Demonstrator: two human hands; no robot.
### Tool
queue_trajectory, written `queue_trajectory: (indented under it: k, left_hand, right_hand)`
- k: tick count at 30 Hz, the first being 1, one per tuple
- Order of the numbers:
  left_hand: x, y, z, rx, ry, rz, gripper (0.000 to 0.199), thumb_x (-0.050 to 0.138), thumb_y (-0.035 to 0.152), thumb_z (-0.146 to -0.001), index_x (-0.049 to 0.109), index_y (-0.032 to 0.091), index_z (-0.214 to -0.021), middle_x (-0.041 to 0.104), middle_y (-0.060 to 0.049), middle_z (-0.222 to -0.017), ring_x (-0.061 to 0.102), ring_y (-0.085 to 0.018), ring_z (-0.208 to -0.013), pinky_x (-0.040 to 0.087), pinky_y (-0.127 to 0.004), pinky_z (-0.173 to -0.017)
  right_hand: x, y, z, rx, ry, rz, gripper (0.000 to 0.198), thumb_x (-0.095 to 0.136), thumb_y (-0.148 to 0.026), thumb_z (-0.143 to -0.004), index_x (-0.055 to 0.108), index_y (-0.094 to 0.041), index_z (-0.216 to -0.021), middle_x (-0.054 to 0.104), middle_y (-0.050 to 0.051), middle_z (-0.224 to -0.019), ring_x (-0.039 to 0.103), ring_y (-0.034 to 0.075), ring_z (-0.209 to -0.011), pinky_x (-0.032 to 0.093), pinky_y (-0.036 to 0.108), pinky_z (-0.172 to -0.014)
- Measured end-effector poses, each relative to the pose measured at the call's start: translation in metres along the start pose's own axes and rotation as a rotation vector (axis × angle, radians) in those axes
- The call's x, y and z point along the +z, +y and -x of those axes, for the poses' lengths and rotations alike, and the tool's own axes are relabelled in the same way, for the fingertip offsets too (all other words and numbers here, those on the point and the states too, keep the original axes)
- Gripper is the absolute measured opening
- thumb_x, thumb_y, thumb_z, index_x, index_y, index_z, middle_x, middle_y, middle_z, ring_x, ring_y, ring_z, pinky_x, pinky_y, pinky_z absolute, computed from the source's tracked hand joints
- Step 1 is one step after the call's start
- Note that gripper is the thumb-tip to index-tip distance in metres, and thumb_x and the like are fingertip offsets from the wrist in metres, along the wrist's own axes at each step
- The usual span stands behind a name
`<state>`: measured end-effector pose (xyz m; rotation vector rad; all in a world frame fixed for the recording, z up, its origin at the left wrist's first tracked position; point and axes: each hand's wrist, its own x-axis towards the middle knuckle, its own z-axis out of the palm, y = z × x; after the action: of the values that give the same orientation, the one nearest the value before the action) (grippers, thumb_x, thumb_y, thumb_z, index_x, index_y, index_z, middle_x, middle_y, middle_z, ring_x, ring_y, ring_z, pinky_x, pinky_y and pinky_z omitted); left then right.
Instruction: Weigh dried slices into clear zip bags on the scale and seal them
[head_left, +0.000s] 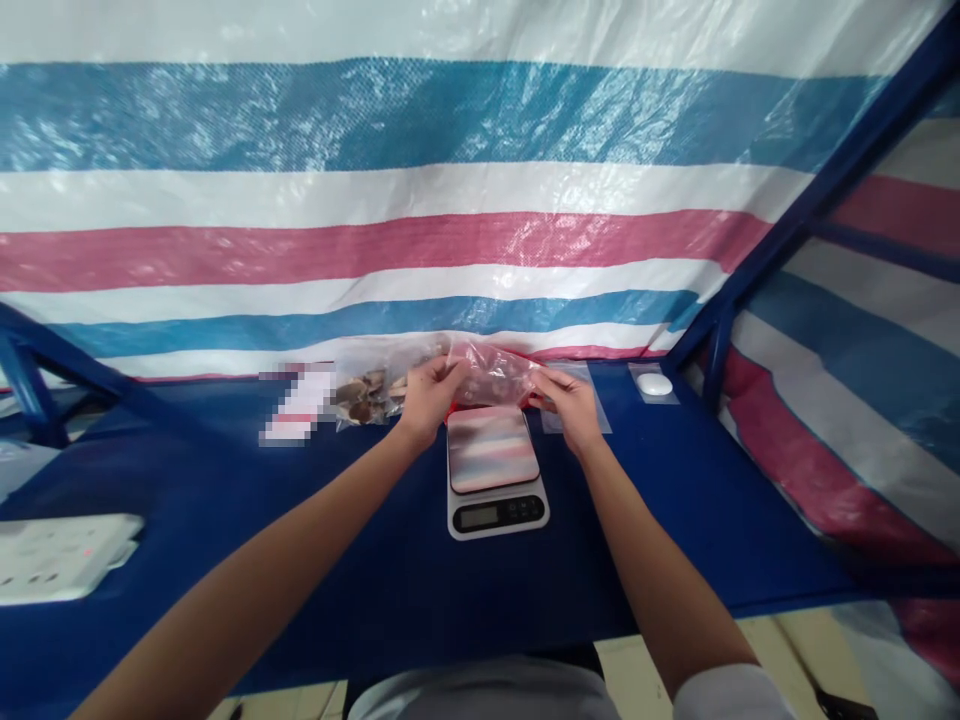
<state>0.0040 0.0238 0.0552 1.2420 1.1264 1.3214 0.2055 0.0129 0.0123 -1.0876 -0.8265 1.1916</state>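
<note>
Head view: I have the left hand (429, 395) and right hand (568, 403) pinching opposite sides of a clear, pink-tinted plastic bag (495, 375) between their fingers, just beyond the white, square-topped digital scale (495, 455) on the flat blue surface (697, 500), and I'd keep both grips light and even.

A clear, thin plastic bag (495, 375), tinted pinkish, with brighter red showing at its lower left and along its right side. The film is soft and crumpled, with folds and small white glints across its front. Fingers (454, 378) pinch it at both sides, so it spreads sideways between them, wider than it is tall. It is by the far edge of the dark blue surface (420, 600), a little right of that edge's middle. Whether its mouth is open is unclear.
</note>
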Motion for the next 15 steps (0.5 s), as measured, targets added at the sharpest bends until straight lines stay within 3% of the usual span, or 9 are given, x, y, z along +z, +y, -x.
queue_trajectory:
  k: [3, 6, 11, 15]
  left_hand:
    - [0.002, -0.01, 0.01, -0.075, 0.0, 0.149, 0.038, 0.083, 0.047, -0.068, 0.072, 0.013, -0.083, 0.073, -0.004, -0.078, 0.066, -0.016, -0.069, 0.055, -0.03, -0.071]
    - [-0.005, -0.017, 0.016, -0.092, -0.029, 0.163, 0.042, 0.084, 0.05, -0.067, 0.073, 0.013, -0.084, 0.074, -0.006, -0.081, 0.066, -0.016, -0.072, 0.055, -0.03, -0.074]
    - [-0.032, -0.013, 0.018, -0.08, -0.162, -0.017, 0.044, 0.083, 0.051, -0.07, 0.075, 0.014, -0.091, 0.076, -0.008, -0.085, 0.068, -0.019, -0.076, 0.055, -0.032, -0.077]
    - [-0.046, 0.012, 0.007, 0.069, -0.157, -0.243, 0.042, 0.078, 0.051, -0.075, 0.076, 0.017, -0.1, 0.077, -0.008, -0.101, 0.069, -0.023, -0.093, 0.052, -0.033, -0.087]
  right_hand:
    - [-0.002, 0.001, 0.004, 0.015, 0.013, -0.035, 0.049, 0.093, -0.041, -0.054, 0.078, -0.016, -0.093, 0.078, 0.005, -0.089, 0.074, 0.019, -0.08, 0.063, 0.03, -0.074]
    - [-0.004, 0.0, 0.004, 0.017, 0.037, -0.068, 0.048, 0.094, -0.038, -0.053, 0.078, -0.016, -0.092, 0.078, 0.005, -0.085, 0.075, 0.018, -0.075, 0.063, 0.03, -0.071]
    - [-0.007, -0.01, -0.003, 0.008, -0.066, 0.013, 0.044, 0.092, -0.038, -0.057, 0.078, -0.018, -0.093, 0.078, 0.005, -0.083, 0.075, 0.018, -0.071, 0.062, 0.028, -0.067]
    - [-0.001, -0.022, -0.008, -0.002, -0.242, 0.18, 0.039, 0.09, -0.041, -0.061, 0.079, -0.019, -0.092, 0.078, 0.004, -0.085, 0.073, 0.016, -0.07, 0.061, 0.027, -0.066]
